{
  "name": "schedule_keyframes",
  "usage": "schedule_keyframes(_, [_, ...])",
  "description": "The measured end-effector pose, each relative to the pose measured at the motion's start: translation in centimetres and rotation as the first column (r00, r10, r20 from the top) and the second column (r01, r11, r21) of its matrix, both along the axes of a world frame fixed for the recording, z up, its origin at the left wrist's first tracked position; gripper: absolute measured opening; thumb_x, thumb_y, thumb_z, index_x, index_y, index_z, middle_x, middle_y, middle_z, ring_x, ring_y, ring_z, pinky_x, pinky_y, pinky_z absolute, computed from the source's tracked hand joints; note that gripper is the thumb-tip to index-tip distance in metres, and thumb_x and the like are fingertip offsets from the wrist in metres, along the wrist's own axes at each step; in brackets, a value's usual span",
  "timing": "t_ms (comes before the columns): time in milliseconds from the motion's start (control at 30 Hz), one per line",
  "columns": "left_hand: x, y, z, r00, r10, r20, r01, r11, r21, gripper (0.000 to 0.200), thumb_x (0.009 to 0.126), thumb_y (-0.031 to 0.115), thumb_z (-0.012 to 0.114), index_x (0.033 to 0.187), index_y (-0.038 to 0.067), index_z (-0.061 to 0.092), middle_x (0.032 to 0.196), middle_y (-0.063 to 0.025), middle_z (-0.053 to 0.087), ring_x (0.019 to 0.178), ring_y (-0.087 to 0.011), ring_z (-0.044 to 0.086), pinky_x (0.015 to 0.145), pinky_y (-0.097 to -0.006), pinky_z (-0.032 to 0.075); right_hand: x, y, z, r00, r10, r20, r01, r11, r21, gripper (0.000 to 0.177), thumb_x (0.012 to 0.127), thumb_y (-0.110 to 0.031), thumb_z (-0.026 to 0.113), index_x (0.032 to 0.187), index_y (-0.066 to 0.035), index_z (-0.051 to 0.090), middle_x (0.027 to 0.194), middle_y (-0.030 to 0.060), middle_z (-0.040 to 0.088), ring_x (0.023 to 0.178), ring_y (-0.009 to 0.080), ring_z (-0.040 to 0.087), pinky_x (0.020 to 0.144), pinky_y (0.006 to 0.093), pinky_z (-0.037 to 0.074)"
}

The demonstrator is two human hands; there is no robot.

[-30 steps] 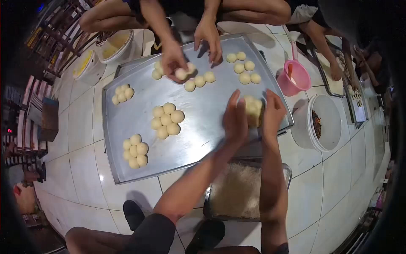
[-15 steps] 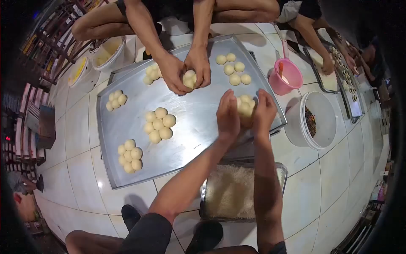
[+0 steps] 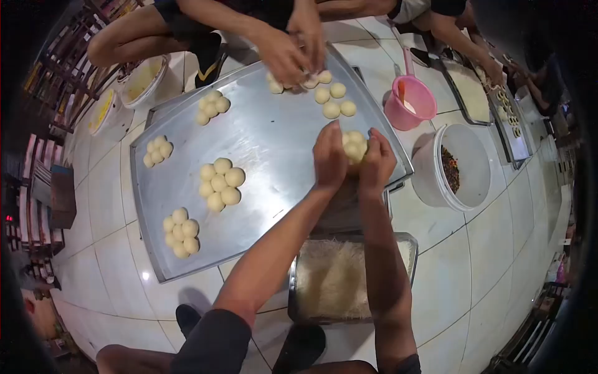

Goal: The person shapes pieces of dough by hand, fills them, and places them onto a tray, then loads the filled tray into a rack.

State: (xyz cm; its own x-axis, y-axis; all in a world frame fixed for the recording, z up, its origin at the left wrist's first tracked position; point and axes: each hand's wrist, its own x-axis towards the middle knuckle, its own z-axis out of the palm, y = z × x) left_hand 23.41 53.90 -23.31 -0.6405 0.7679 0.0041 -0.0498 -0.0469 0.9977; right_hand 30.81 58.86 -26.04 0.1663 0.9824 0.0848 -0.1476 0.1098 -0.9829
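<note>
My left hand (image 3: 329, 156) and my right hand (image 3: 378, 161) cup a cluster of pale dough balls (image 3: 355, 147) from both sides, near the right edge of a large metal tray (image 3: 261, 137). The fingers are curved in around the balls, and the palms face each other. Just beyond sit several loose dough balls (image 3: 337, 90). To the left on the tray, flower-like clusters stand apart: a middle one (image 3: 218, 182), a near-left one (image 3: 181, 232), a small one (image 3: 157, 151) and a far one (image 3: 212, 107).
Across the tray, a co-worker's hands (image 3: 293, 53) work over dough balls. To the right are a pink dipper (image 3: 411, 103) and a white bucket (image 3: 464, 167) with dark contents. A smaller tray of pale shreds (image 3: 330, 280) lies below my forearms. More trays (image 3: 467, 96) stand far right.
The co-worker's hands have left the front of their cluster's former spot and moved toward the tray's far edge. My hands stay around the dough cluster, slightly shifted as the view moves.
</note>
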Motion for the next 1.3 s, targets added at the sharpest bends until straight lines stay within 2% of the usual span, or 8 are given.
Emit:
schedule_keyframes(200, [4.0,-0.5,1.2,0.989,0.005,0.147,-0.004,1.000,-0.009,0.050,0.106,0.032,0.037,0.131,-0.007,0.055,0.132,-0.0210,0.058,0.120,-0.0332,0.054,0.107,-0.0359,0.039,1.3,1.4,3.4,0.979,0.166,-0.121,-0.201,0.899,-0.388,0.028,0.094,-0.020,0.059,0.100,0.001,0.077,0.093,0.0115,0.076,0.086,0.0205,0.066,0.085,0.0273,0.051])
schedule_keyframes(367, [2.8,-4.1,1.1,0.998,0.053,0.028,-0.055,0.996,0.067,0.047,0.109,0.030,0.036,0.132,-0.006,0.054,0.135,-0.0190,0.056,0.124,-0.0313,0.053,0.109,-0.0362,0.039,1.4,2.3,1.8,0.787,0.473,0.397,-0.451,0.879,-0.154,0.035,0.095,-0.025,0.060,0.120,-0.004,0.072,0.119,0.0158,0.071,0.109,0.0284,0.064,0.098,0.0361,0.049])
schedule_keyframes(500, [1.1,-7.8,0.9,0.992,0.103,-0.067,-0.094,0.987,0.130,0.045,0.111,0.029,0.036,0.134,-0.005,0.054,0.137,-0.0174,0.056,0.127,-0.0299,0.052,0.110,-0.0364,0.038,1.5,-2.1,4.6,0.301,-0.300,0.905,-0.520,0.745,0.419,0.048,0.097,-0.033,0.061,0.137,-0.006,0.061,0.145,0.0188,0.056,0.136,0.0380,0.048,0.110,0.0538,0.038])
schedule_keyframes(667, [-0.2,-18.0,4.6,0.991,0.109,-0.078,-0.107,0.994,0.022,0.046,0.110,0.032,0.038,0.134,-0.003,0.057,0.138,-0.0142,0.058,0.127,-0.0280,0.053,0.111,-0.0373,0.038,1.7,-4.0,3.9,0.080,0.061,0.995,-0.569,0.822,-0.005,0.055,0.098,-0.040,0.061,0.141,-0.006,0.057,0.154,0.0199,0.045,0.148,0.0439,0.032,0.111,0.0677,0.027])
schedule_keyframes(833, [0.6,-25.4,6.4,0.989,0.099,-0.105,-0.097,0.995,0.028,0.032,0.109,0.019,0.042,0.125,-0.002,0.061,0.136,-0.0139,0.059,0.124,-0.0250,0.055,0.107,-0.0360,0.040,2.1,-7.3,6.7,0.211,-0.069,0.975,-0.571,0.801,0.180,0.053,0.099,-0.039,0.060,0.140,-0.005,0.057,0.154,0.0217,0.045,0.146,0.0429,0.035,0.112,0.0692,0.026])
schedule_keyframes(1067, [1.1,-30.9,11.1,0.961,-0.169,-0.221,0.159,0.985,-0.059,0.031,0.109,0.020,0.044,0.126,0.000,0.061,0.136,-0.0140,0.060,0.120,-0.0234,0.057,0.100,-0.0362,0.045,5.4,-13.6,6.6,0.492,0.095,0.866,-0.594,0.764,0.253,0.052,0.097,-0.031,0.062,0.140,-0.002,0.054,0.153,0.0242,0.045,0.143,0.0414,0.039,0.116,0.0557,0.029])
schedule_keyframes(1167, [-0.2,-30.9,14.4,0.825,-0.507,-0.249,0.471,0.861,-0.192,0.024,0.106,0.010,0.049,0.124,0.003,0.062,0.133,-0.0112,0.060,0.108,-0.0244,0.061,0.090,-0.0365,0.049,6.2,-14.7,7.8,0.615,0.140,0.776,-0.506,0.825,0.253,0.051,0.095,-0.026,0.062,0.139,-0.002,0.054,0.150,0.0231,0.047,0.140,0.0394,0.042,0.116,0.0497,0.032])
schedule_keyframes(1300, [-3.9,-33.9,17.4,0.627,-0.619,-0.473,0.579,0.777,-0.248,0.021,0.104,0.009,0.052,0.121,0.001,0.061,0.126,-0.0113,0.063,0.099,-0.0271,0.063,0.084,-0.0365,0.051,5.9,-15.5,9.6,0.687,0.191,0.701,-0.502,0.822,0.267,0.049,0.093,-0.019,0.064,0.138,-0.001,0.055,0.148,0.0207,0.050,0.137,0.0368,0.046,0.114,0.0460,0.037])
